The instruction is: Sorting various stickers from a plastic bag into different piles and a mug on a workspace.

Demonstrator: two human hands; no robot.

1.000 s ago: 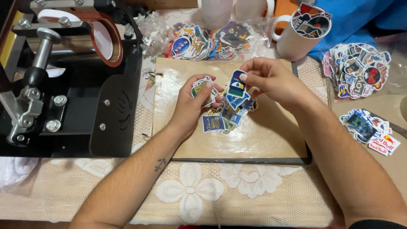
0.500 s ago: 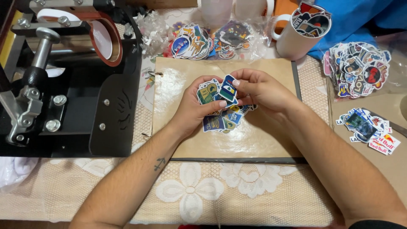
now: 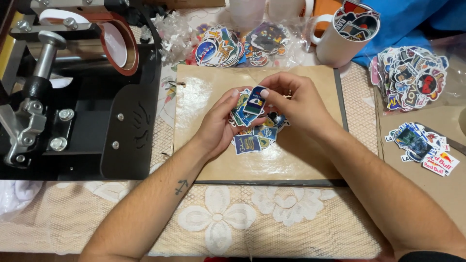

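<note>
My left hand (image 3: 219, 127) cups a fanned stack of colourful stickers (image 3: 241, 112) over a brown board (image 3: 204, 97). My right hand (image 3: 298, 103) pinches one small blue sticker (image 3: 255, 100) by its right edge, just above that stack. Below both hands, a few more stickers (image 3: 252, 140) lie loose on the board. The two hands touch around the stack, fingers curled.
A black mug press (image 3: 73, 92) fills the left side. Sticker piles sit at the back (image 3: 228, 46), at right (image 3: 410, 75) and lower right (image 3: 422, 145). A white mug (image 3: 340, 41) covered in stickers stands at the back right. Lace cloth (image 3: 218, 223) covers the near table.
My hands came together from apart. The right hand moved left with the blue sticker to the stack in the left hand, which shifted slightly toward the board's middle.
</note>
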